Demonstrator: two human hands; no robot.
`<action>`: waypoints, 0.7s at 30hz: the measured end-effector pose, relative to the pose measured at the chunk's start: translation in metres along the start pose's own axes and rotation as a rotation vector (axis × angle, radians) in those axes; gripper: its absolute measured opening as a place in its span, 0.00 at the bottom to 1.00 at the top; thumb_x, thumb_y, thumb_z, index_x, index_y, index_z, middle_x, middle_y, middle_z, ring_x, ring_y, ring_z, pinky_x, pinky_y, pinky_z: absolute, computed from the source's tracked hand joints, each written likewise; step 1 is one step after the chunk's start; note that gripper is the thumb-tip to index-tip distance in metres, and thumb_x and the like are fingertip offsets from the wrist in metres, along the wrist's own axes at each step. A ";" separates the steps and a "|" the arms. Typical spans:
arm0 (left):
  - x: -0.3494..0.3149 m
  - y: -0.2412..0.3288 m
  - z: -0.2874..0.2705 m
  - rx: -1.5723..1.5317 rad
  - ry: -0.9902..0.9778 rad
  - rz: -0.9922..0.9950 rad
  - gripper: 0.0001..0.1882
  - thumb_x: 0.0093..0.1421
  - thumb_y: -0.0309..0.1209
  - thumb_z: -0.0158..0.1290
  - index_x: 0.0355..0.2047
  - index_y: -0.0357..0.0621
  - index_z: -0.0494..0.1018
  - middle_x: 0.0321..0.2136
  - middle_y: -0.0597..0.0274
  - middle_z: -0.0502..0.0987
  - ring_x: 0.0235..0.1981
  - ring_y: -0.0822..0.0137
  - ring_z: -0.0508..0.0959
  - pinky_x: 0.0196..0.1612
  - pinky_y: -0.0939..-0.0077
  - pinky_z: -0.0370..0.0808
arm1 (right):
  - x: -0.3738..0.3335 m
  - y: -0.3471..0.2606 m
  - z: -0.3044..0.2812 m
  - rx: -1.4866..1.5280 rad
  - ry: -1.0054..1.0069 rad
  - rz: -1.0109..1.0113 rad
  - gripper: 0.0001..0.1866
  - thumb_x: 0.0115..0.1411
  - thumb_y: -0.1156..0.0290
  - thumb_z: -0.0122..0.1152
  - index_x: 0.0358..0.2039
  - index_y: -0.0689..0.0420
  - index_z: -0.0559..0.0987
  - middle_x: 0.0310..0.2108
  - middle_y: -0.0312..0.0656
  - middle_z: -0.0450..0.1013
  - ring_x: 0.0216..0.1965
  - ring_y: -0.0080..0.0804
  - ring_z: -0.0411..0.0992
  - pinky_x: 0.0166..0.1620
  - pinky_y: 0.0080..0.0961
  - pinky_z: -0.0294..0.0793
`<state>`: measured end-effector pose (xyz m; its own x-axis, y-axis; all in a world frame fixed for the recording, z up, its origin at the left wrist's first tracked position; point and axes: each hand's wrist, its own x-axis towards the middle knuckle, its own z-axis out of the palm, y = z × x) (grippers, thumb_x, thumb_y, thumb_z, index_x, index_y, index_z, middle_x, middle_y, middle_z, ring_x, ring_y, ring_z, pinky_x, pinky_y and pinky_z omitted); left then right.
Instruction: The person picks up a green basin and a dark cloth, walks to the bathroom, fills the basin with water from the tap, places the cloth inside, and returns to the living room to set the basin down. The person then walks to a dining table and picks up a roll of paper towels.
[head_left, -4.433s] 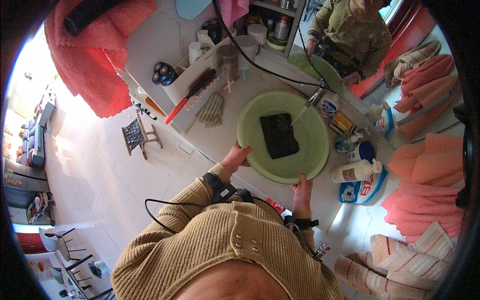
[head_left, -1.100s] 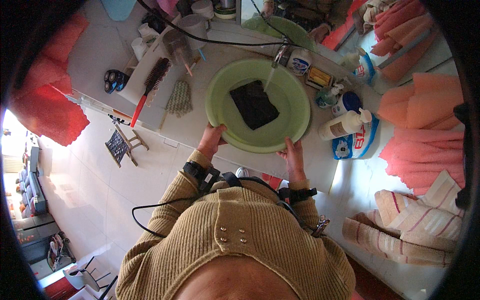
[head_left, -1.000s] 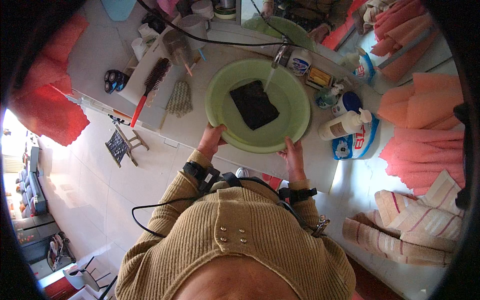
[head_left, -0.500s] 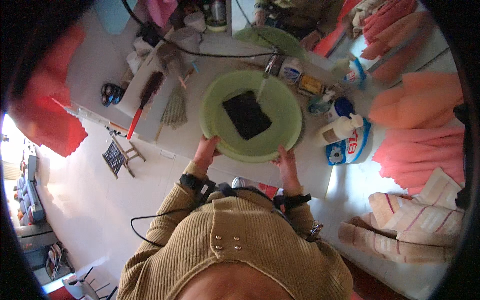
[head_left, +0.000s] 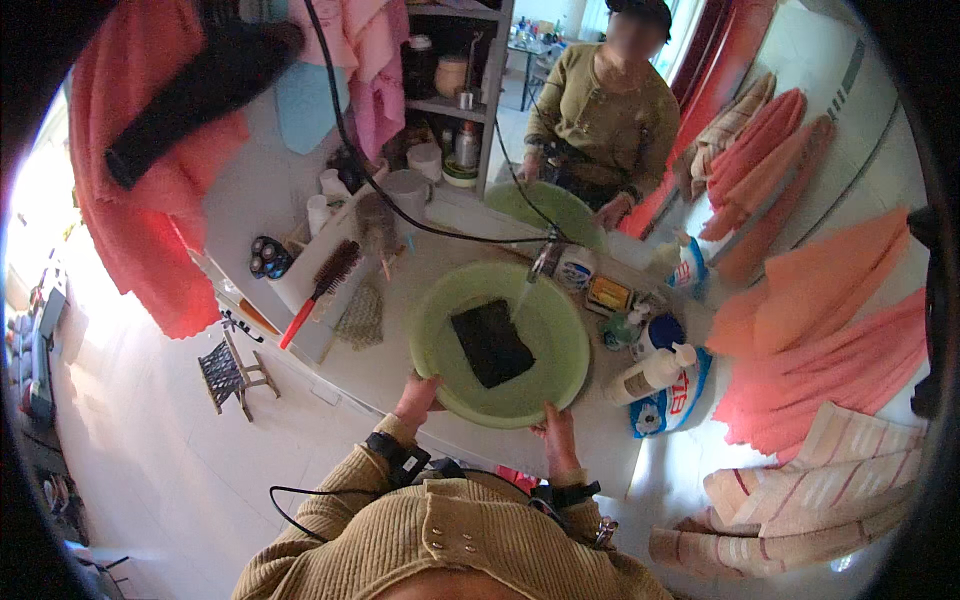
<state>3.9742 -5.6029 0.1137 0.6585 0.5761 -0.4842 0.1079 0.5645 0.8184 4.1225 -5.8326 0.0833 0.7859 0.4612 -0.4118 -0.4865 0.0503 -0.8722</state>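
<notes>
A round pale-green basin [head_left: 565, 350] stands on the white counter under a metal tap [head_left: 545, 260]. A thin stream of water [head_left: 521, 298] runs from the tap into it. Inside lies a flat, dark rectangular piece [head_left: 492, 343], apparently cloth, in shallow water. My left hand [head_left: 416, 398] grips the basin's near-left rim, with some fingers hidden beneath the edge. On the near-right rim, my right hand [head_left: 556, 432] is closed around the edge, thumb on top. Neither hand touches the dark piece.
Right of the basin stand a white pump bottle [head_left: 650, 374], a blue-and-white bag [head_left: 676, 405] and several small containers. A red-handled hairbrush [head_left: 322, 290] lies left. Behind are a mirror [head_left: 560, 130] and a hanging black cable [head_left: 385, 198]. Towels [head_left: 800, 480] hang at right; a folding stool [head_left: 232, 375] stands on the floor.
The view has tilted upward, so the basin and hands appear lower and more of the mirror and shelves shows. Both hands keep their grip on the rim while water still runs.
</notes>
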 end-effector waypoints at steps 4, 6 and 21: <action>0.002 -0.002 0.000 -0.034 -0.027 0.035 0.24 0.54 0.27 0.44 0.52 0.45 0.55 0.42 0.53 0.69 0.33 0.55 0.76 0.25 0.61 0.79 | 0.001 0.000 0.001 0.002 -0.001 -0.013 0.20 0.55 0.63 0.52 0.46 0.57 0.64 0.35 0.43 0.69 0.27 0.31 0.70 0.27 0.30 0.74; 0.003 -0.003 0.000 -0.020 -0.026 0.032 0.24 0.54 0.27 0.44 0.52 0.45 0.55 0.42 0.53 0.69 0.33 0.55 0.76 0.24 0.61 0.79 | -0.002 -0.001 0.002 -0.011 -0.023 -0.038 0.21 0.56 0.61 0.51 0.47 0.56 0.62 0.37 0.42 0.69 0.28 0.31 0.71 0.27 0.28 0.74; -0.007 0.005 0.006 0.031 -0.029 0.043 0.24 0.53 0.28 0.45 0.52 0.44 0.56 0.41 0.55 0.69 0.35 0.56 0.75 0.26 0.62 0.79 | -0.004 0.002 0.001 0.001 0.022 -0.059 0.18 0.56 0.61 0.49 0.44 0.57 0.64 0.37 0.42 0.69 0.27 0.31 0.70 0.25 0.26 0.72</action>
<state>3.9742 -5.6077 0.1231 0.6845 0.5816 -0.4395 0.1021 0.5204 0.8478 4.1178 -5.8334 0.0841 0.8212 0.4380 -0.3658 -0.4398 0.0772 -0.8948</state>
